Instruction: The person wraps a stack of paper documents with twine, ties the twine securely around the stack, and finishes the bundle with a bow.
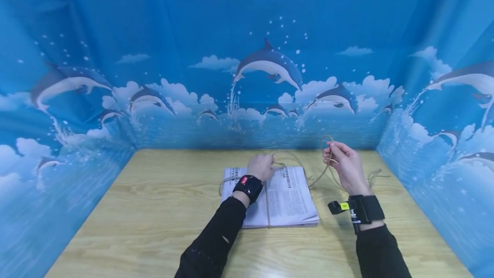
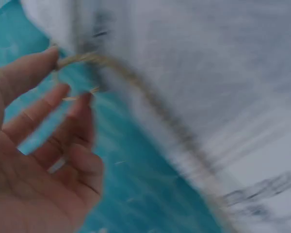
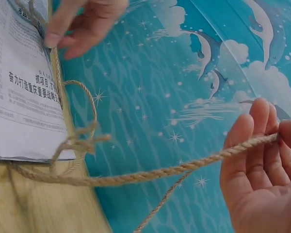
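Observation:
A stack of newspapers (image 1: 289, 203) lies on the table with brown twine (image 1: 268, 209) running across it. Over its far edge, my left hand (image 1: 260, 167) pinches a piece of the twine (image 2: 136, 81) by the thumb; the left wrist view is blurred, and the index finger is mostly hidden there. Off to the right of the stack, my right hand (image 1: 347, 166) is raised and pinches another length of twine (image 3: 160, 174) between thumb and fingers. That length runs back to the corner of the stack, beside a frayed twine end (image 3: 82, 143).
The wooden table (image 1: 154, 209) extends on both sides of the newspapers. A loose tail of twine (image 1: 374, 177) lies right of my right hand. Behind and at the sides hangs a blue curtain (image 1: 185, 20) printed with dolphins.

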### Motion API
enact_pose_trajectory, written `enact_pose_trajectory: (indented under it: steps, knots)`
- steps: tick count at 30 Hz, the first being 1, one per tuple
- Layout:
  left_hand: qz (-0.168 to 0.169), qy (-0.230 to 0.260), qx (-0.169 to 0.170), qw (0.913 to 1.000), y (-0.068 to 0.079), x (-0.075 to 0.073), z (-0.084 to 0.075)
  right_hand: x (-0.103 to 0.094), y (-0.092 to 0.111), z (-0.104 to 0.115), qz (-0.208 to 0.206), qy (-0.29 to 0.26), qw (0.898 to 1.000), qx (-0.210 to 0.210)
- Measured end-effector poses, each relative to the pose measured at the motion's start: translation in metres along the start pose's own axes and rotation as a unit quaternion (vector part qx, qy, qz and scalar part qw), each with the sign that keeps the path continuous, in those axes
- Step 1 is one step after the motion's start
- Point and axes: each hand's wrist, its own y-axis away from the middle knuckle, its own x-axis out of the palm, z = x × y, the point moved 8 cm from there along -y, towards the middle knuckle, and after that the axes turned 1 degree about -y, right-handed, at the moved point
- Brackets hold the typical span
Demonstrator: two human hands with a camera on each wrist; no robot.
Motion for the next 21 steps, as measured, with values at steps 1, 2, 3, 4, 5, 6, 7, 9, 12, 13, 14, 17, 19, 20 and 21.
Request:
enact_pose_trajectory:
  steps: [1, 2, 3, 4, 5, 6, 7, 9, 12, 13, 14, 17, 19, 20, 21]
  knots:
    - [0.000, -0.004, 0.004, 1.0000, 0.002, 0.002, 0.001, 0.001, 0.001, 0.000, 0.005, -0.001, 1.000, 0.003]
    - [-0.002, -0.002, 0.010, 0.9999, 0.003, 0.004, 0.000, 0.001, 0.001, 0.000, 0.008, 0.002, 1.000, 0.004]
    - [0.002, 0.005, 0.015, 0.9999, 0.004, 0.006, -0.001, 0.001, 0.002, 0.000, 0.011, 0.004, 1.000, 0.007]
    - [0.001, 0.015, 0.022, 0.9997, 0.005, 0.007, -0.003, 0.002, 0.002, -0.001, 0.015, 0.006, 1.000, 0.011]
    - [0.006, 0.028, 0.027, 0.9992, 0.007, 0.008, -0.007, 0.002, 0.003, -0.002, 0.019, 0.007, 1.000, 0.015]
    - [0.011, 0.044, 0.036, 0.9983, 0.008, 0.009, -0.011, 0.003, 0.003, -0.003, 0.022, 0.008, 1.000, 0.017]
    - [0.018, 0.057, 0.048, 0.9971, 0.009, 0.010, -0.017, 0.003, 0.003, -0.004, 0.024, 0.008, 0.999, 0.021]
    - [0.042, 0.076, 0.071, 0.9937, 0.010, 0.014, -0.029, 0.003, 0.002, -0.006, 0.028, 0.006, 0.999, 0.028]
    - [0.072, 0.103, 0.106, 0.9864, 0.011, 0.023, -0.045, 0.006, 0.001, -0.011, 0.044, 0.010, 0.998, 0.040]
    - [0.077, 0.101, 0.122, 0.9844, 0.011, 0.026, -0.051, 0.007, 0.001, -0.012, 0.052, 0.015, 0.998, 0.044]
    - [0.083, 0.101, 0.135, 0.9822, 0.012, 0.029, -0.056, 0.009, 0.002, -0.013, 0.062, 0.021, 0.997, 0.047]
    - [0.100, 0.098, 0.171, 0.9753, 0.013, 0.036, -0.071, 0.013, 0.002, -0.015, 0.088, 0.039, 0.994, 0.049]
    - [0.110, 0.077, 0.194, 0.9717, 0.014, 0.039, -0.081, 0.015, 0.002, -0.015, 0.096, 0.046, 0.993, 0.046]
    - [0.115, 0.070, 0.193, 0.9718, 0.015, 0.040, -0.083, 0.015, 0.001, -0.015, 0.097, 0.047, 0.993, 0.042]
    - [0.116, 0.055, 0.189, 0.9735, 0.015, 0.041, -0.084, 0.015, 0.001, -0.014, 0.096, 0.046, 0.993, 0.039]
